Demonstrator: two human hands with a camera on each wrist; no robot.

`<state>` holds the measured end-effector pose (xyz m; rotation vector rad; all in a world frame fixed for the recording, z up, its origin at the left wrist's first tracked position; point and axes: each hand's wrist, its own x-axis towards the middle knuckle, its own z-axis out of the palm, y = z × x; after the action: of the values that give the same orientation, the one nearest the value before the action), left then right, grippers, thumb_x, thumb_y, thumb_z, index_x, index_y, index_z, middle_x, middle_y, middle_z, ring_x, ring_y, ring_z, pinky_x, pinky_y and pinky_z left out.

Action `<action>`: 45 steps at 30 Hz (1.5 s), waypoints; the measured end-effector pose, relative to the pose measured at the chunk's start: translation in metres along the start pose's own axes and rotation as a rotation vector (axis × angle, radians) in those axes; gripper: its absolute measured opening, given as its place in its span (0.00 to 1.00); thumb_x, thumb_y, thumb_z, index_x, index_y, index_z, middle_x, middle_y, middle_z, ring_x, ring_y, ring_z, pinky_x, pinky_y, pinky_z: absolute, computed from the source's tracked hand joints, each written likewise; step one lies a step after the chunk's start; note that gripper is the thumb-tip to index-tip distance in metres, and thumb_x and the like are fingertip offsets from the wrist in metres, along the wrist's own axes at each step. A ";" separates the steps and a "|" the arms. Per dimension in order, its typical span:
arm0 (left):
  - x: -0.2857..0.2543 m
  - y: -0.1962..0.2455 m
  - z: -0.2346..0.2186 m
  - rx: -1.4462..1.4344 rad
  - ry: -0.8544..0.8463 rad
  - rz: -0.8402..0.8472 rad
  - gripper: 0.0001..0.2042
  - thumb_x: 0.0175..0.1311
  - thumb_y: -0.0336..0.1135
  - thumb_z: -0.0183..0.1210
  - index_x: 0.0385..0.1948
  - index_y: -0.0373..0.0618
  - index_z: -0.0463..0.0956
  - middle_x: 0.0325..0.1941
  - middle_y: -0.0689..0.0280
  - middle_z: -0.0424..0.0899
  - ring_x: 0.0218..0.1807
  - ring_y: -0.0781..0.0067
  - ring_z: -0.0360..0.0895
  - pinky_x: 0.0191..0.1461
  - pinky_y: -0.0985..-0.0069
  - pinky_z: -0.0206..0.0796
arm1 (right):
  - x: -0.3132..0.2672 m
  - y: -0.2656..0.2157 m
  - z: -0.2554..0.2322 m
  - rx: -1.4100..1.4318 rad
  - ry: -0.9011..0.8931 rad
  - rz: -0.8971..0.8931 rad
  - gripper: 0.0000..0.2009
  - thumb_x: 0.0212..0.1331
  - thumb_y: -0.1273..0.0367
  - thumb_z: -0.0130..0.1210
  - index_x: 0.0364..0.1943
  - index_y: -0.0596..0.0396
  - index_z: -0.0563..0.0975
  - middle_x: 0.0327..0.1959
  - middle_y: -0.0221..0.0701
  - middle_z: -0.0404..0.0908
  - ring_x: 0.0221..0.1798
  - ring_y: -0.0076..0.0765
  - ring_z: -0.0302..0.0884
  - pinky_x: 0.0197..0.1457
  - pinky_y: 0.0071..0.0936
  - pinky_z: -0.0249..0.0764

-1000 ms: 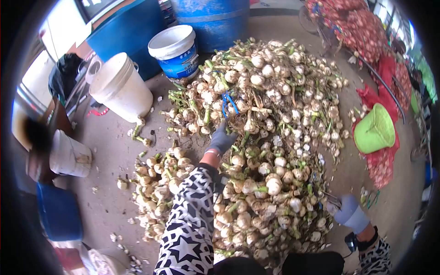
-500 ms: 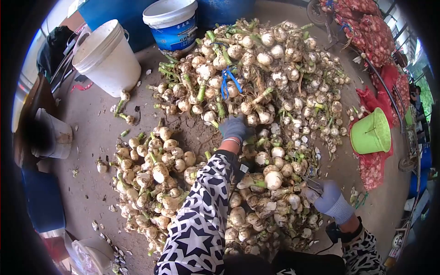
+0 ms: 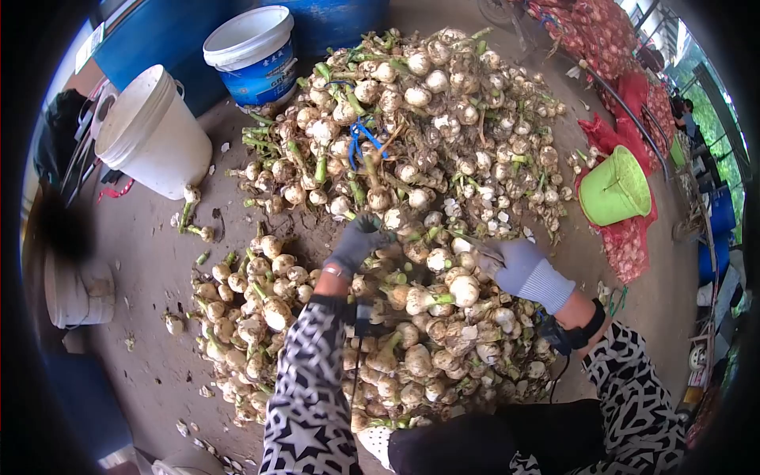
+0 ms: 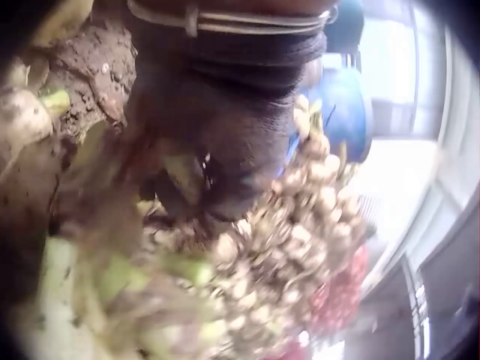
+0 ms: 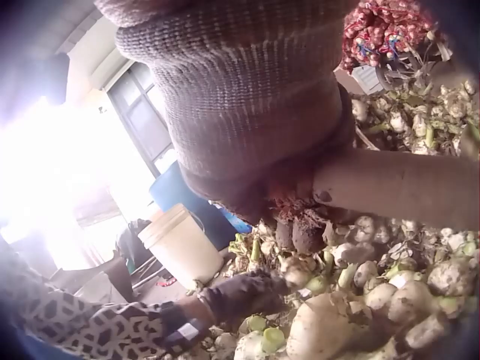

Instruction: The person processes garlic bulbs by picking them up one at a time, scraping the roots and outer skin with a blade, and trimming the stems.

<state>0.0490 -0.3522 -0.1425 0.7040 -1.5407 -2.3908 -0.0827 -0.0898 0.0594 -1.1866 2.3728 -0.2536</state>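
My left hand [image 3: 360, 242], in a grey glove, is at the near edge of the far heap of garlic. Its fingers curl, and a greenish garlic stalk [image 4: 183, 177] shows between them in the blurred left wrist view. To its right my right hand [image 3: 514, 265], gloved in pale grey, grips a tool with a pale smooth handle [image 5: 397, 187]; its thin metal end [image 3: 472, 239] points left toward the other hand. I cannot tell the tool's kind. Soil-marked bulbs with green stalks lie below both hands, among them a large whitish bulb [image 3: 465, 291].
A far heap of garlic [image 3: 443, 103] spreads ahead, with a smaller heap [image 3: 253, 317] at left. White bucket [image 3: 150, 138] and blue-white bucket [image 3: 255, 59] stand at the upper left. A green bucket [image 3: 614, 187] leans on red mesh bags [image 3: 625, 249] at right.
My right hand has moved left and up across the near heap, bringing the tool close to my left hand. My left hand has drawn slightly back toward me. The head view has shifted.
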 end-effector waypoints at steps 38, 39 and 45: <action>-0.217 0.063 0.071 0.429 -0.006 0.456 0.43 0.51 0.40 0.72 0.67 0.41 0.54 0.59 0.60 0.69 0.55 0.71 0.72 0.57 0.74 0.69 | -0.036 -0.096 0.036 0.846 -0.282 0.229 0.14 0.63 0.59 0.57 0.42 0.54 0.81 0.30 0.40 0.84 0.36 0.34 0.82 0.44 0.33 0.75; -0.220 0.064 0.070 0.340 -0.020 0.353 0.42 0.51 0.37 0.72 0.67 0.41 0.54 0.59 0.61 0.69 0.55 0.70 0.72 0.58 0.74 0.69 | -0.039 -0.096 0.043 0.833 -0.209 0.097 0.13 0.63 0.60 0.56 0.44 0.53 0.81 0.31 0.41 0.84 0.36 0.35 0.81 0.45 0.32 0.75; -0.223 0.055 0.082 -0.470 0.174 0.149 0.27 0.53 0.46 0.70 0.51 0.45 0.69 0.49 0.65 0.75 0.45 0.77 0.76 0.52 0.78 0.70 | -0.033 -0.106 0.027 0.355 -0.140 -0.044 0.17 0.58 0.61 0.56 0.50 0.51 0.78 0.37 0.46 0.82 0.41 0.45 0.82 0.46 0.37 0.75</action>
<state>0.1964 -0.2169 -0.0036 0.6428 -0.8803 -2.3731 0.0224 -0.1268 0.0856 -1.0496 2.0747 -0.5621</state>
